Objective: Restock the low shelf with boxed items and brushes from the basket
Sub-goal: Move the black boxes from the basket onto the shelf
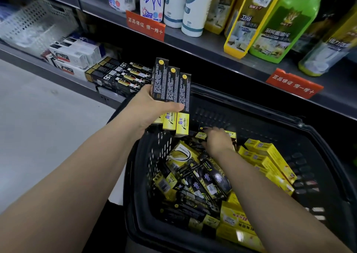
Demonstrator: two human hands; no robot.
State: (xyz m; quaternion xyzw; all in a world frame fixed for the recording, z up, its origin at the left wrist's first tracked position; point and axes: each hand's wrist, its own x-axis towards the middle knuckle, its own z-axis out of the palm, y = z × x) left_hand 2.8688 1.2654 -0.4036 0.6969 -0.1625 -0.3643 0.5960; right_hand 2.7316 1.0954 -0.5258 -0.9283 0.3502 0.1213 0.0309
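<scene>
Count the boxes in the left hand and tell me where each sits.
3, fanned upright in the left hand above the basket rim: leftmost box highest, middle box beside it, rightmost box lowest. Another could hide behind them.

Black basket (251, 106); black-and-yellow boxes (170, 90); yellow boxes (270, 156); red shelf tags (145, 25).

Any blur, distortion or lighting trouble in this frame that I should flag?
Head view: wide-angle bending tilts the upper shelf edge and stretches the forearms at the bottom; the right hand in the basket is motion-blurred, so its grip is unclear; the left hand and its three boxes are fairly sharp; the low shelf behind is dim; the white crate top left is soft.
</scene>
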